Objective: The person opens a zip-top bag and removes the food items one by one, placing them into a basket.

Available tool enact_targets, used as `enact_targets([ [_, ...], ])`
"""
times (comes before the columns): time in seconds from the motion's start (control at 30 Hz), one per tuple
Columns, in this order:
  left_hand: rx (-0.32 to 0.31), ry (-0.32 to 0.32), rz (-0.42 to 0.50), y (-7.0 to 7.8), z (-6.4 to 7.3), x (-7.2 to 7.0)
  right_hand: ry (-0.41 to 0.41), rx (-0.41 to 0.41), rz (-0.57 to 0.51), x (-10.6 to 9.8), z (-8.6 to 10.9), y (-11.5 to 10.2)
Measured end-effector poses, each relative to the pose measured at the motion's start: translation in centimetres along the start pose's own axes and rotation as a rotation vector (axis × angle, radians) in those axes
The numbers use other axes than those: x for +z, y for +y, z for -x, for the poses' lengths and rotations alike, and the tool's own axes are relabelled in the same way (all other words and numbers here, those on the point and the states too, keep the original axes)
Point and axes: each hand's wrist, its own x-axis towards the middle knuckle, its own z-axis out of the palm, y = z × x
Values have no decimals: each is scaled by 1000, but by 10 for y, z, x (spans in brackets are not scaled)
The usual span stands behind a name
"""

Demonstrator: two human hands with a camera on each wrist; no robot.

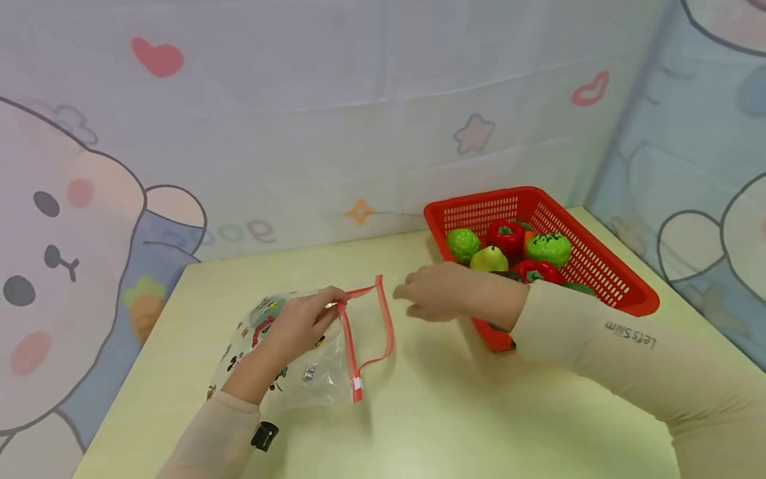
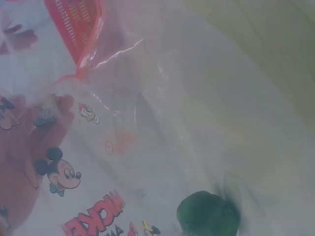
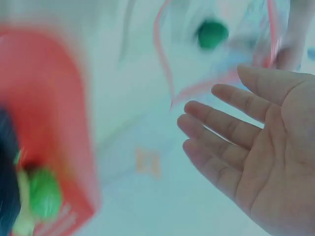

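Note:
A clear zip bag (image 1: 326, 382) with cartoon prints and a red zip edge lies on the table, its mouth gaping to the right. My left hand (image 1: 299, 322) pinches the upper rim of that mouth between thumb and fingers. Inside the bag sits a dark green rounded thing (image 2: 206, 214), its kind unclear through the plastic. My right hand (image 1: 433, 293) hovers between the bag and the red basket, holding nothing. In the right wrist view its fingers (image 3: 221, 120) are spread and nearly straight, palm showing.
At the right stands the red plastic basket (image 1: 643, 299), holding red peppers (image 1: 505, 238), a yellow-green pear (image 1: 489, 259) and several green pieces. My right forearm crosses over its near side. A printed cloth (image 1: 311, 133) hangs behind the pale yellow table (image 1: 431, 426).

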Motion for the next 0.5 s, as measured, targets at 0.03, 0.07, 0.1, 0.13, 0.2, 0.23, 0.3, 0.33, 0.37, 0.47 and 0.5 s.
enact_targets([
  [0.03, 3, 1, -1, 1, -1, 1, -13, -26, 26, 4, -6, -9],
  [0.07, 1, -1, 4, 1, -1, 1, -27, -46, 48, 8, -13, -19],
  [0.1, -5, -4, 9, 2, -1, 1, -35, -67, 75, 14, -21, -27],
  [0.13, -8, -5, 14, 3, -1, 2, -37, -85, 97, 21, -28, -34],
  [0.2, -12, -9, 24, 5, 0, 3, -26, -125, 129, 34, -44, -46],
  [0.23, -9, -6, 26, 5, 0, 4, -17, -134, 129, 40, -51, -51],
  [0.3, -16, -1, 28, 8, 1, 7, 13, -131, 111, 52, -65, -57],
  [0.33, -17, 3, 27, 9, 2, 8, 22, -125, 94, 57, -72, -59],
  [0.37, -21, 4, 28, 10, 3, 9, 26, -109, 73, 62, -77, -60],
  [0.47, -35, 7, 21, 15, 5, 12, 29, -46, -71, 77, -92, -61],
  [0.5, -35, 8, 22, 17, 5, 13, 25, -38, -95, 79, -95, -61],
])
